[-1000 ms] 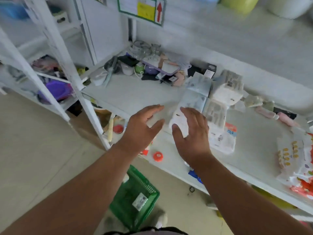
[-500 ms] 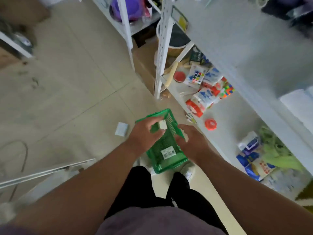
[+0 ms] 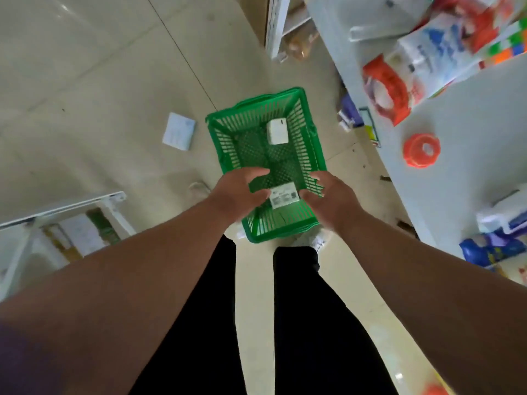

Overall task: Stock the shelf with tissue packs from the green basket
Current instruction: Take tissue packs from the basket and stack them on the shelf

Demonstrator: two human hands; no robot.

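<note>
Floor [image 3: 85,81] is pale tile, green basket [image 3: 225,138] sits on it, just ahead of the person's feet. Shelf [image 3: 470,115], white, runs along right of the basket, carrying mixed packaged goods and one orange round lid [image 3: 421,150]. Second white rack [image 3: 71,206] left of the basket, low in view.

Basket is one, mostly bare mesh inside. One white tissue pack [image 3: 277,131] lies on the basket floor toward its far end, well ahead of both hands. One white label [image 3: 283,195] sits on the basket's near wall, between the hands. One more white pack [image 3: 179,131] lies on the floor just left of the basket, outside it.

Left hand [image 3: 238,192] over basket's near-left part, fingers curled loosely, holding nothing. Right hand [image 3: 328,198] at the near-right rim, fingers spread and bent, empty; whether it touches the rim cannot be told.
</note>
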